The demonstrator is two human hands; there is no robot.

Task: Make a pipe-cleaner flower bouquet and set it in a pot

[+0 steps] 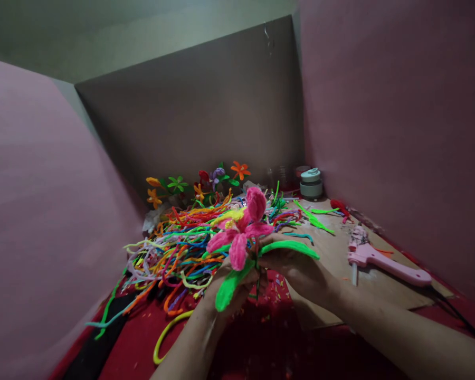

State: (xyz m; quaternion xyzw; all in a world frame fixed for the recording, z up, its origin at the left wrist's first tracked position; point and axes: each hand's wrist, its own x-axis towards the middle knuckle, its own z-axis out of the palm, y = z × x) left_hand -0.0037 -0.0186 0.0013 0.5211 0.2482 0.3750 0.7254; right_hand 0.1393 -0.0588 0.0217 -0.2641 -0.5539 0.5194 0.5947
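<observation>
Both my hands hold a pipe-cleaner flower with pink petals, a yellow centre and two green leaves. My left hand grips the stem from below, behind the lower green leaf. My right hand closes on the stem from the right, just under the upper green leaf. The flower stands above a red cloth, next to a big heap of loose coloured pipe cleaners.
A pink glue gun lies on a brown board at the right, its cord trailing off. Finished small flowers stand at the back, a round lidded jar in the corner. Pink and grey panels wall the space in.
</observation>
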